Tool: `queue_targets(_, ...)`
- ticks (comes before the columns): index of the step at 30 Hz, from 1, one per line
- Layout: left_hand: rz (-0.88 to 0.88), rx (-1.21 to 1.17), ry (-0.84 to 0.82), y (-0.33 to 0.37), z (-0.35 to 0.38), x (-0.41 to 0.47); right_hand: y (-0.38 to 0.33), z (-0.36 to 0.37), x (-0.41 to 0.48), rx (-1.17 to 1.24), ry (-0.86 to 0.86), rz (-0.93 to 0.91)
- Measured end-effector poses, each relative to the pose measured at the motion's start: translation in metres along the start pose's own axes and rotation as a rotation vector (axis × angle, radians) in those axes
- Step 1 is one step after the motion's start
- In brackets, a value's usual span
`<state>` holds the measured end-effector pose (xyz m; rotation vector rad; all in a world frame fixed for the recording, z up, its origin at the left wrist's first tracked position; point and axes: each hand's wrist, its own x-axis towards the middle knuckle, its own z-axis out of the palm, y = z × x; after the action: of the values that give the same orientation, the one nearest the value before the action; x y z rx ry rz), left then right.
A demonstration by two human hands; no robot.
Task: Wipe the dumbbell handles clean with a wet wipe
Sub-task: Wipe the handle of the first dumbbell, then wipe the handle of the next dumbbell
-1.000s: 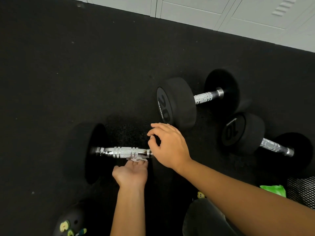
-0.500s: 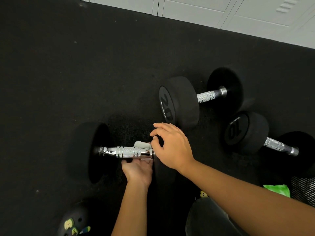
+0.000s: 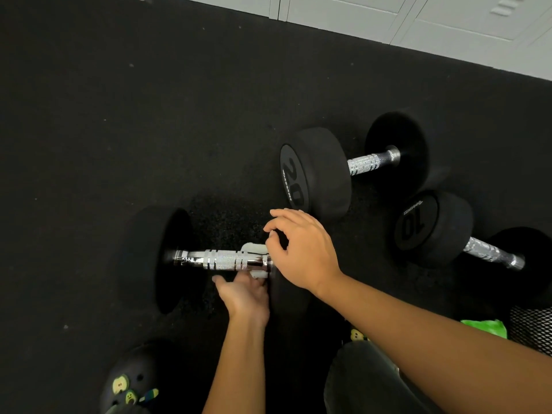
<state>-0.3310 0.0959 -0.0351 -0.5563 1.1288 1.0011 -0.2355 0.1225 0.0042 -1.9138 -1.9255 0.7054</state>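
The left hand [image 3: 243, 294] gripped the wet wipe [image 3: 254, 248] round the near dumbbell's handle [image 3: 221, 261] from below, while the right hand [image 3: 301, 249] clasped its right head [image 3: 288, 297], apparently against rolling.

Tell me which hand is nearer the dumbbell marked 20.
Right. The right hand sits right beside the 20 dumbbell, gripping the nearest dumbbell's end; the left hand is farther off, holding the wet wipe round that handle.
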Motion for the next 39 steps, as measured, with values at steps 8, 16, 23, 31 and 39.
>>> queue_targets(8,0.031,0.061,-0.093,-0.003,-0.011,0.015,0.000,0.002,-0.002,-0.007,0.021,-0.014)
queue_targets(16,0.213,0.341,-0.008,-0.022,-0.017,-0.020,0.001,0.000,-0.001,-0.002,0.001,-0.021)
queue_targets(23,0.277,0.456,0.118,-0.020,-0.008,-0.038,0.001,-0.002,0.000,-0.010,-0.007,-0.030)
queue_targets(31,0.310,0.539,0.290,-0.011,-0.006,-0.057,0.001,-0.002,-0.002,-0.011,0.020,-0.064)
queue_targets(39,0.487,0.603,0.221,0.006,0.003,-0.092,-0.005,-0.030,0.001,0.227,-0.218,0.028)
